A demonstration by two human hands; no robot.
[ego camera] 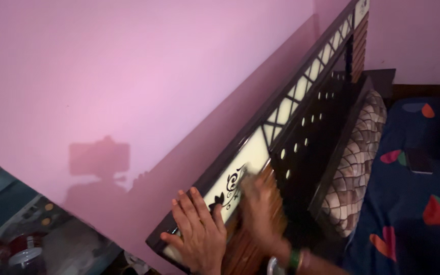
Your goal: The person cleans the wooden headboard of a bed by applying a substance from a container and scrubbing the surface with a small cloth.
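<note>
A dark wooden headboard (301, 102) with cream panels and black scrollwork runs diagonally along a pink wall. My left hand (195, 233) lies flat with fingers spread on the headboard's near corner, over the cream panel. My right hand (259, 211) is blurred, pressed against the brown ribbed front of the headboard beside the left hand; whether it holds anything there is unclear. Bangles circle my right wrist.
A shell-patterned pillow (357, 158) leans against the headboard. A dark blue bedsheet (418, 188) with red and green shapes covers the bed on the right. The pink wall (128, 76) carries a shadow. Cluttered items lie on a surface (21, 239) at lower left.
</note>
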